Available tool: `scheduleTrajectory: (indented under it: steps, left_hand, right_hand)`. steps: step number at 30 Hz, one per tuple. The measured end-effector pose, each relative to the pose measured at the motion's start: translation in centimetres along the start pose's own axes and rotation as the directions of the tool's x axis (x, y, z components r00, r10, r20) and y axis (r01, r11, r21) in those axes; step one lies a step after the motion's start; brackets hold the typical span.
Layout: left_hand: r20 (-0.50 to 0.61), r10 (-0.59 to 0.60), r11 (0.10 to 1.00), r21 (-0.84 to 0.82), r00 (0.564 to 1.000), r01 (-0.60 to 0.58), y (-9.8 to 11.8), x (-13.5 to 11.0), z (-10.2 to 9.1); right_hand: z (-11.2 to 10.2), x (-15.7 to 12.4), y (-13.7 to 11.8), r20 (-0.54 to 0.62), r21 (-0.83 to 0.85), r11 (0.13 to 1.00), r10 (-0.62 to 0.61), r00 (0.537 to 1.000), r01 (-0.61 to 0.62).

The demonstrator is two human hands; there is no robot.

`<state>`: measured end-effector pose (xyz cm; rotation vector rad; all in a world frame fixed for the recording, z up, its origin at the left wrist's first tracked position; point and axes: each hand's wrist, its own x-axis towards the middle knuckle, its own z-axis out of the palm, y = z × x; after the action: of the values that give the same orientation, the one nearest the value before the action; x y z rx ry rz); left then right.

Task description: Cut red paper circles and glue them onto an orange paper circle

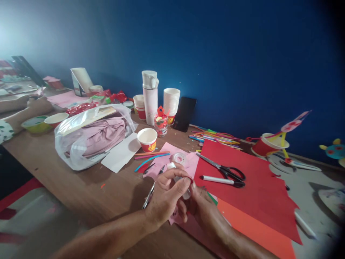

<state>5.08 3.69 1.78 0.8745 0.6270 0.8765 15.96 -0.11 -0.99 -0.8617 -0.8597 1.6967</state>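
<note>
With our left hand (168,190) we pinch a small dark-red piece (191,180) beside a white-capped tube (171,166). We cannot tell our right hand's (203,205) grip.

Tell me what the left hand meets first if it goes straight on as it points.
Most likely the right hand: the left hand points toward it, and the two sit close together in the picture, though depth is hard to judge.
</note>
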Motion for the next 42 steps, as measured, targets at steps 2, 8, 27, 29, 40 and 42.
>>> scheduleTrajectory:
  steps: [2,8,27,29,40,42]
  left_hand:
    - [-0.067,0.051,0.998,0.038,0.996,-0.049,0.0,0.1,0.0]
    - [-0.121,0.118,0.991,0.081,0.986,-0.108,0.2,0.3,0.0]
    - [-0.190,0.298,0.935,0.255,0.935,-0.247,1.1,1.3,-0.2]
    - [-0.235,0.297,0.937,0.260,0.925,-0.235,1.4,1.6,-0.1]
    - [-0.310,0.088,0.996,0.059,0.947,-0.073,1.2,2.9,-0.6]
    - [-0.308,0.089,0.995,0.067,0.947,-0.072,1.2,2.9,-0.6]
  right_hand:
    - [-0.2,0.1,-0.5,0.000,-0.111,0.992,-0.057,0.998,0.057]
    - [-0.3,0.1,-1.3,-0.047,-0.280,0.958,-0.084,0.995,0.068]
    - [-2.3,1.4,-3.1,-0.259,-0.298,0.942,-0.236,0.937,0.155]
    - [-2.9,1.5,-4.4,-0.318,-0.296,0.935,-0.290,0.903,0.196]
    - [-2.5,-0.4,-7.7,0.011,-0.917,0.308,-0.616,0.788,0.253]
    - [-2.4,-0.4,-7.7,0.128,-0.945,0.160,-0.620,0.774,0.284]
